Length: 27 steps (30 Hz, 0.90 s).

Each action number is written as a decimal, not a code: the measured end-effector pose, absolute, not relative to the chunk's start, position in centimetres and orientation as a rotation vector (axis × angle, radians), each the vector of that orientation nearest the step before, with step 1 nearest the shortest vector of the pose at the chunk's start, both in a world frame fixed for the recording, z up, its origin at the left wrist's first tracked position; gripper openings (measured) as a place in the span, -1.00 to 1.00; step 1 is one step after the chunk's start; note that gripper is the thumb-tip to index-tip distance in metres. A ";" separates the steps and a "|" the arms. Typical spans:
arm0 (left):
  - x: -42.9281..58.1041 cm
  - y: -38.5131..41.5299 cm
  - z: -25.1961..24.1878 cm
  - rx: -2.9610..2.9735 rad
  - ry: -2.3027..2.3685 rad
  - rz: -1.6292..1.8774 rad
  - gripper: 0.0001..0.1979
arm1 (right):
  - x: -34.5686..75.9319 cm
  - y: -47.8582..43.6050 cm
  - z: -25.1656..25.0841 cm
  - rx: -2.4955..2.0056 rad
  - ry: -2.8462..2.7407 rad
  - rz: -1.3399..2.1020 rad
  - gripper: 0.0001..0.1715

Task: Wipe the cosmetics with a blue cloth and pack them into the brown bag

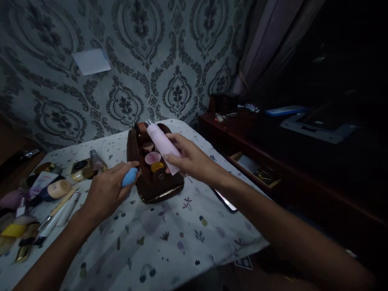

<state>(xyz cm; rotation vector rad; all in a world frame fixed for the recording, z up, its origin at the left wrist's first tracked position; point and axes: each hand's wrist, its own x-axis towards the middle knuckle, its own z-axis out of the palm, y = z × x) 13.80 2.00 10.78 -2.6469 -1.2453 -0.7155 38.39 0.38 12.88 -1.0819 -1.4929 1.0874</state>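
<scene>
My right hand (190, 157) is closed around a pale pink bottle (162, 143) with a silvery cap, tilted above an unzipped brown cosmetic bag (160, 190). Between the fingers of my left hand (106, 188) is a small blue makeup sponge (129, 177), at the bag's left edge. A round pink container (152, 158) and a yellow-orange round item (157, 167) lie inside the bag. Part of the bag's interior is hidden behind the bottle and my right hand.
Makeup bottles, tubes and brushes crowd the table's left side, among them a beige-and-navy bottle (59, 190) and a grey tube (97, 160). A phone (226, 202) lies partly under my right forearm. An open drawer (257, 169) juts from the dark red desk (212, 125) at right.
</scene>
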 end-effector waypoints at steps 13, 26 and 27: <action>13.9 1.9 9.5 -2.701 -1.254 -0.993 -0.63 | 35.4 10.4 17.1 -1.496 -2.213 0.456 -0.88; 13.9 2.1 9.2 -2.732 -1.247 -1.028 -0.68 | 31.7 16.6 13.8 -1.620 -2.114 0.527 -0.86; 13.9 2.1 9.3 -2.734 -1.262 -1.028 -0.68 | 31.7 17.1 13.6 -1.611 -2.091 0.549 -0.84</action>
